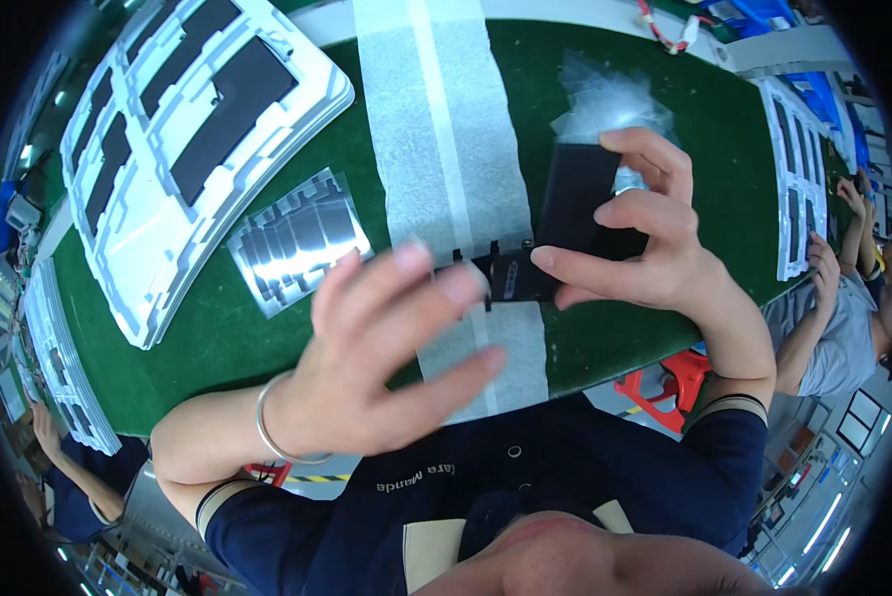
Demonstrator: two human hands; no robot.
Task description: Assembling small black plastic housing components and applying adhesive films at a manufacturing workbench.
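Observation:
My right hand (665, 243) grips a flat black rectangular piece (575, 189) by its right side, thumb on the face and fingers curled over the edge. A narrow black strip with small tabs (514, 275) runs along the near end of the piece. My left hand (371, 363) hovers just left of this strip, blurred, its fingers spread and nothing visible between them. Whether a fingertip touches the strip, I cannot tell. Left of the hands lies a clear sheet bearing dark strip-shaped stickers (292, 238). Crumpled clear film (610, 99) lies beyond the black piece.
A stack of white moulded trays (317, 94) with black flat pieces stands at the far left. A pale paper runner (441, 149) crosses the green table (724, 199). More trays (794, 179) stand at the right edge, where other people's hands are. Another person sits at the left.

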